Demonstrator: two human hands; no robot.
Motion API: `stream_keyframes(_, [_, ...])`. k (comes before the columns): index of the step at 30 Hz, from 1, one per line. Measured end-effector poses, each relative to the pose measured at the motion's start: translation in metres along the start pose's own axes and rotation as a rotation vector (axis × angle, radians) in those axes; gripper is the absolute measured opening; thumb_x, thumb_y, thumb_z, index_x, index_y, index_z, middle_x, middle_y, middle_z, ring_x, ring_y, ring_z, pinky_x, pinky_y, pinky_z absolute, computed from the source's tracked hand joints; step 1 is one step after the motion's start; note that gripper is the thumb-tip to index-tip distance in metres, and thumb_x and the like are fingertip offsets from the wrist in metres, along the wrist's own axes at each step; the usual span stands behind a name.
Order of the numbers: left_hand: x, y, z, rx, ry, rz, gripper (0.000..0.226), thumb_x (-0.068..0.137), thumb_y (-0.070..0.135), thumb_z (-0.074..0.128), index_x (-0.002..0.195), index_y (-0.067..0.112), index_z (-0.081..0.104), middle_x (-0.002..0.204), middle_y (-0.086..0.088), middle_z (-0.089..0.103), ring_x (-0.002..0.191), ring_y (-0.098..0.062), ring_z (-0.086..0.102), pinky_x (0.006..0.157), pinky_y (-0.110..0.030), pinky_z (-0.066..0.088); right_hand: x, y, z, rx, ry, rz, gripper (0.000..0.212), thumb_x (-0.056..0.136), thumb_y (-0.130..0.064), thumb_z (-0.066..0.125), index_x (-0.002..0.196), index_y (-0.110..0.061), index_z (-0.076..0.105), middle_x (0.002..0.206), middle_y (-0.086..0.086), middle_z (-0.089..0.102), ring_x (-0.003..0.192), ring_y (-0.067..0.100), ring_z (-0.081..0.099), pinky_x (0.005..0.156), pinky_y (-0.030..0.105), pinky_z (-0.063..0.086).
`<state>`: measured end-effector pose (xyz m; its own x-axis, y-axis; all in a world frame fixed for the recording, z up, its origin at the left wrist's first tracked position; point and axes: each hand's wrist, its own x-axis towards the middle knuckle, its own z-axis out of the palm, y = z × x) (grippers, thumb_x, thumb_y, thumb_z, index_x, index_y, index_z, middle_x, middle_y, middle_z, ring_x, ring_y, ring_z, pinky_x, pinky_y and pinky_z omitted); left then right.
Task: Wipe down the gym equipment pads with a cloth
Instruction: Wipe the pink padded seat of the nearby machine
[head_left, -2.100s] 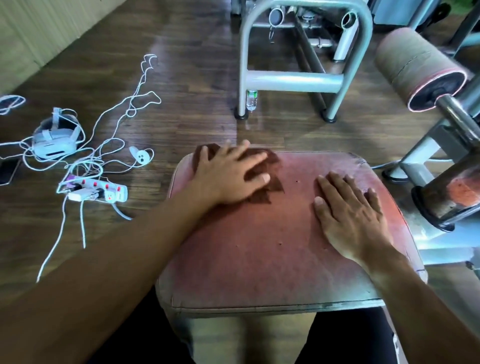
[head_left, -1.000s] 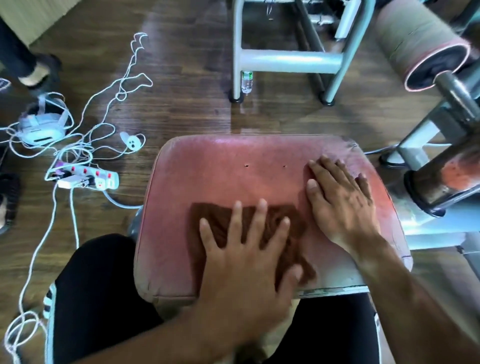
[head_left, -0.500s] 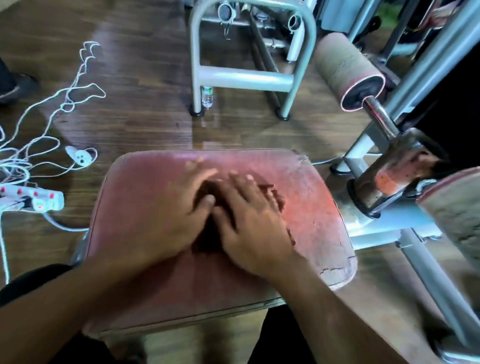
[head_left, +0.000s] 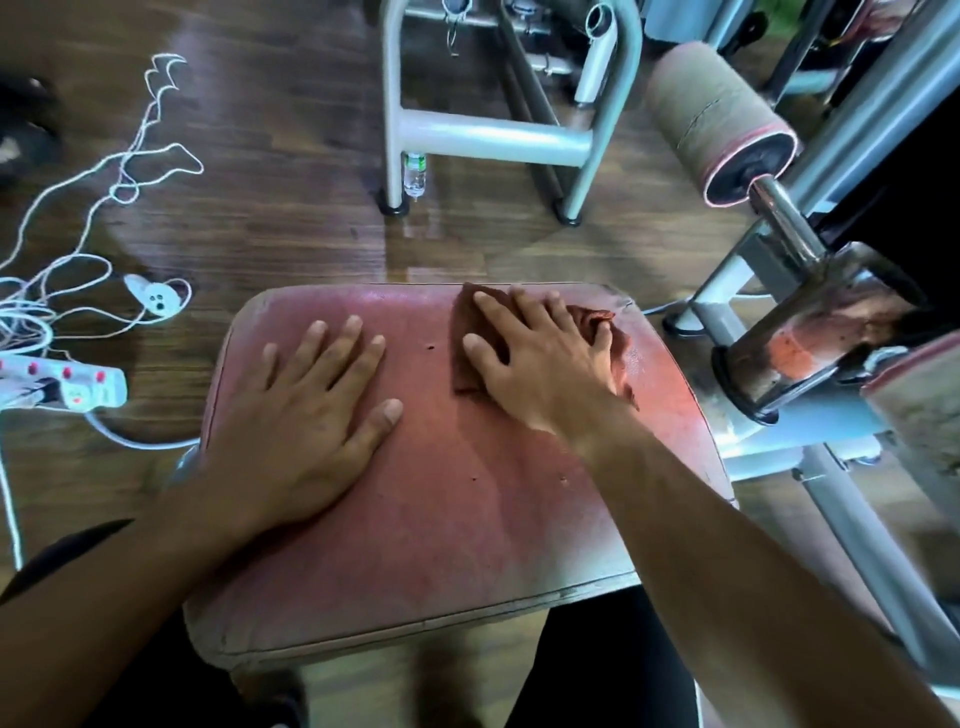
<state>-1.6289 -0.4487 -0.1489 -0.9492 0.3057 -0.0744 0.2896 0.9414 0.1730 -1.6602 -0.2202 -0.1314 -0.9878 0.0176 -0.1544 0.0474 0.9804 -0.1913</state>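
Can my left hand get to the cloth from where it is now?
Probably yes. The left hand lies flat on the seat pad beside the cloth, bare pad between them, though the right hand covers most of it.

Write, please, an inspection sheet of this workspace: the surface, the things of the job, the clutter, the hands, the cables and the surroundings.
Surface: red seat pad, worn, with small dark specks and scuffed edges.
Job's things: brown cloth lies flat on the pad's far right corner.
Clutter: small plastic bottle stands on the floor beside the frame's leg.
Hands: left hand is flat on the bare pad, fingers spread; right hand presses flat on the cloth.
Cables: tangled white cords on the floor at left, with a power strip and a white plug.
Surroundings: dark wooden floor, grey metal frame, roller pad at right.
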Motion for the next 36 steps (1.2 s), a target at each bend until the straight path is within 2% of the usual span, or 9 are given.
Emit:
stream_keyframes(4, [-0.001,-0.001,0.001,0.018,0.007,0.011,0.082,0.082,0.07,-0.005,0.155,0.034,0.001,0.163,0.01,-0.009,0.15,-0.016,-0.006,0.119,-0.045,0.001,-0.049,-0.013,0.013,0.01,0.058,-0.075,0.06,0.097,-0.066,0.022,0.154,-0.049,0.013,0.167,-0.014,0.002,0.154,0.02,-0.002,0.117,0.066,0.001])
stream_keyframes(7, [-0.001,-0.001,0.003,0.005,0.021,0.018,0.082,0.082,0.07,-0.004,0.155,0.034,0.002,0.163,0.01,-0.008,0.15,-0.015,-0.006,0.119,-0.045,0.0,-0.089,0.001,0.018,-0.072,0.007,-0.163,0.066,0.088,-0.075,0.01,0.151,-0.057,0.001,0.166,-0.019,-0.004,0.153,0.014,-0.008,0.119,0.06,0.0])
stream_keyframes(10, [-0.001,-0.002,0.003,0.008,0.011,0.023,0.081,0.082,0.069,-0.005,0.155,0.034,-0.001,0.162,0.011,-0.011,0.15,-0.015,-0.009,0.119,-0.044,-0.001,-0.07,0.027,0.007,-0.064,-0.02,-0.084,0.07,0.081,-0.079,0.004,0.148,-0.06,-0.002,0.165,-0.02,-0.004,0.153,0.013,-0.006,0.121,0.059,0.0])
stream_keyframes(14, [-0.002,-0.003,0.003,0.019,0.019,0.025,0.079,0.083,0.069,-0.006,0.155,0.034,-0.004,0.162,0.011,-0.015,0.15,-0.014,-0.011,0.119,-0.043,-0.003,-0.051,0.028,0.002,-0.06,0.062,0.09,0.063,0.093,-0.073,0.013,0.152,-0.054,0.005,0.166,-0.015,0.003,0.154,0.017,0.001,0.118,0.065,0.004])
stream_keyframes(16, [-0.002,-0.002,0.003,0.026,0.017,0.025,0.079,0.084,0.069,-0.007,0.154,0.034,-0.005,0.162,0.01,-0.015,0.15,-0.015,-0.012,0.119,-0.043,-0.003,-0.073,0.02,0.011,-0.057,0.064,0.089,0.061,0.094,-0.071,0.013,0.152,-0.054,0.003,0.166,-0.016,0.0,0.154,0.018,-0.002,0.117,0.066,0.004])
stream_keyframes(21, [-0.003,0.001,0.001,0.016,0.029,0.022,0.08,0.083,0.068,-0.006,0.155,0.033,-0.002,0.163,0.009,-0.012,0.15,-0.016,-0.01,0.119,-0.043,-0.003,-0.104,0.028,0.014,-0.051,0.008,0.057,0.066,0.082,-0.081,0.004,0.145,-0.066,-0.004,0.164,-0.023,-0.008,0.152,0.011,-0.011,0.119,0.064,0.001])
stream_keyframes(25, [-0.003,0.002,0.001,0.016,0.036,0.015,0.079,0.084,0.067,-0.005,0.155,0.033,-0.001,0.163,0.009,-0.011,0.15,-0.016,-0.01,0.119,-0.043,-0.004,-0.068,0.006,0.013,-0.041,0.049,0.164,0.064,0.091,-0.076,0.013,0.15,-0.057,0.002,0.166,-0.018,-0.003,0.153,0.018,-0.007,0.111,0.076,0.001])
stream_keyframes(31, [-0.003,0.0,0.004,0.022,0.067,0.031,0.078,0.085,0.064,0.0,0.156,0.032,0.008,0.164,0.007,-0.001,0.151,-0.017,-0.001,0.119,-0.044,0.002,-0.037,-0.054,0.024,0.021,0.062,-0.039,0.063,0.095,-0.067,0.024,0.154,-0.049,0.012,0.167,-0.012,0.002,0.154,0.024,-0.004,0.107,0.079,-0.003])
stream_keyframes(36, [-0.005,-0.001,0.004,0.008,0.054,0.035,0.077,0.084,0.064,-0.004,0.155,0.035,0.001,0.163,0.01,-0.009,0.15,-0.014,-0.009,0.118,-0.042,-0.004,-0.076,-0.03,0.024,-0.043,0.072,-0.147,0.062,0.094,-0.072,0.016,0.152,-0.055,0.004,0.167,-0.015,-0.002,0.154,0.016,-0.007,0.116,0.068,0.005])
